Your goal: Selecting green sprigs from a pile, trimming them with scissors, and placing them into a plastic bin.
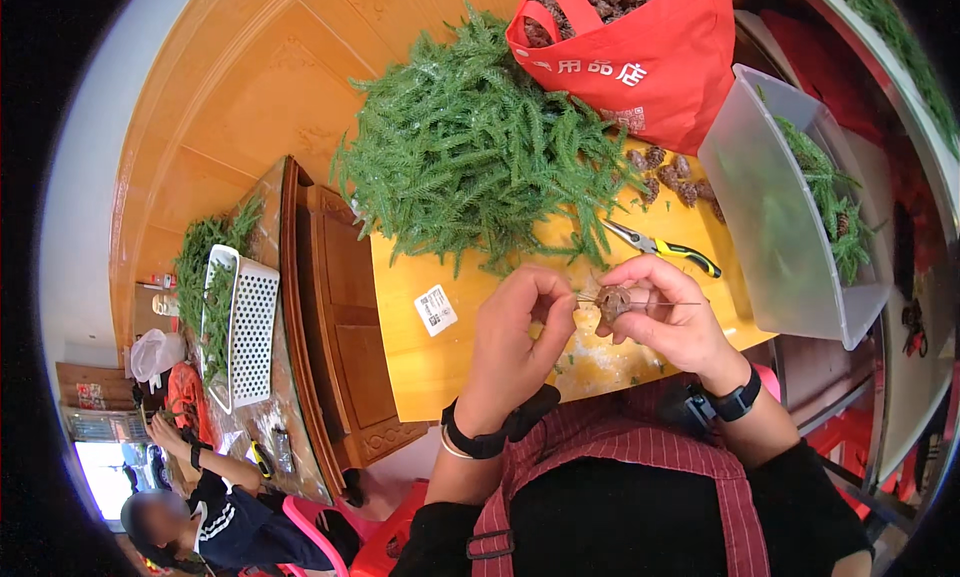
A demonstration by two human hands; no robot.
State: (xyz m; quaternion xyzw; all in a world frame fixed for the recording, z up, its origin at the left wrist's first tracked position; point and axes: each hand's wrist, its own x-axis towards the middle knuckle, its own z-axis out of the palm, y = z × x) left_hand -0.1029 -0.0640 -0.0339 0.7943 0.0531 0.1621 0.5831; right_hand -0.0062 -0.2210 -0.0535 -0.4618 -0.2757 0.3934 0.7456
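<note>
Between my hands is a brown pine cone (613, 303) with a thin wire (672, 304) running across it, sticking out to the right. My right hand (680, 322) is closed on the pine cone, thumb below and fingers above. At the cone's left side, my left hand (520, 327) pinches the wire's short end between thumb and forefinger. Just beyond my hands lie long-nose pliers (655, 247) with yellow and black handles, their jaws pointing left. Several loose pine cones (685, 185) rest behind the pliers.
A big heap of green artificial pine sprigs (470, 147) covers the yellow table's (405, 362) far side. Behind it stands a red bag (660, 77) of pine cones. A translucent bin (760, 217) with sprigs is at right. On the left, another person (235, 522) works near a white basket (250, 327).
</note>
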